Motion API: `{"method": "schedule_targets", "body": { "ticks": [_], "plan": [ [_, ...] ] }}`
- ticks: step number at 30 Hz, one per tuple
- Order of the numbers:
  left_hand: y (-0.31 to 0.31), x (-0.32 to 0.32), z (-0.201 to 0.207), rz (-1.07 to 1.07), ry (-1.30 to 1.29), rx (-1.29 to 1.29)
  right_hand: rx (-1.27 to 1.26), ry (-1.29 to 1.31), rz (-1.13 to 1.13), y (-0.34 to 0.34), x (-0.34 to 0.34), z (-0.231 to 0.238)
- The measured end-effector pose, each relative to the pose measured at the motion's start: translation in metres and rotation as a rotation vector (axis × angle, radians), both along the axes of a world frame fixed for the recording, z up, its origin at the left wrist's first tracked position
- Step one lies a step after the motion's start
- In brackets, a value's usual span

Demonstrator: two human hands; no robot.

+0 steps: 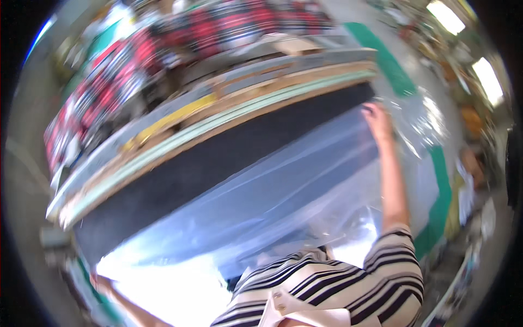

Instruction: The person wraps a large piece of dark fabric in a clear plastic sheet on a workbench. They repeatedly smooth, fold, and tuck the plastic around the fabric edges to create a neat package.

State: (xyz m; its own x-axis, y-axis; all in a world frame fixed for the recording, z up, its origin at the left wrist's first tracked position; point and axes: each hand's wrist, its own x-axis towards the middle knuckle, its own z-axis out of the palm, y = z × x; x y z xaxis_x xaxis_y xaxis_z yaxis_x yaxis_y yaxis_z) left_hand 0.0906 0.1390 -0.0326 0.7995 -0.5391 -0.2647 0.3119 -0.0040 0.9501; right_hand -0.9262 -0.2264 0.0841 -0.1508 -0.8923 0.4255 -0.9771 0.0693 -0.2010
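A clear plastic sheet (283,185) stretches across a long black surface (218,158), slanting from lower left to upper right. At its far right corner, my right hand (377,117) is closed with fingers pinched on the sheet's edge. My left hand (102,284) is at the opposite corner, low on the left, touching or close to the sheet; its fingers are too small and washed out to read. Past the sheet's upper edge, a strip of the black surface shows bare. Bright glare covers the sheet's lower left part.
Beyond the black surface runs a wooden frame with a pale green strip (229,115) and a yellow piece (180,117). Red plaid cloth (218,30) lies behind it. Crumpled clear plastic (422,122) and green floor tape (389,60) are on the right.
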Motion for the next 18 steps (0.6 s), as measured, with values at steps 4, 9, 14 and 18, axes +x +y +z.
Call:
{"method": "schedule_targets", "body": {
  "ticks": [4,9,14,18],
  "plan": [
    [-0.026,-0.029,0.021,0.409,-1.394,0.82,0.146,-0.039,0.146,-0.014,-0.028,-0.02],
    [-0.119,-0.11,0.186,0.739,-0.985,-0.091,-0.332,-0.22,-0.012,-0.052,-0.188,-0.01],
    [-0.15,-0.043,0.218,0.883,-1.579,0.271,-0.543,-0.277,0.005,-0.122,-0.267,-0.005],
    [-0.24,-0.062,0.119,0.618,-1.219,-0.035,-0.405,-0.192,-0.098,-0.164,-0.189,-0.061]
  ]
}}
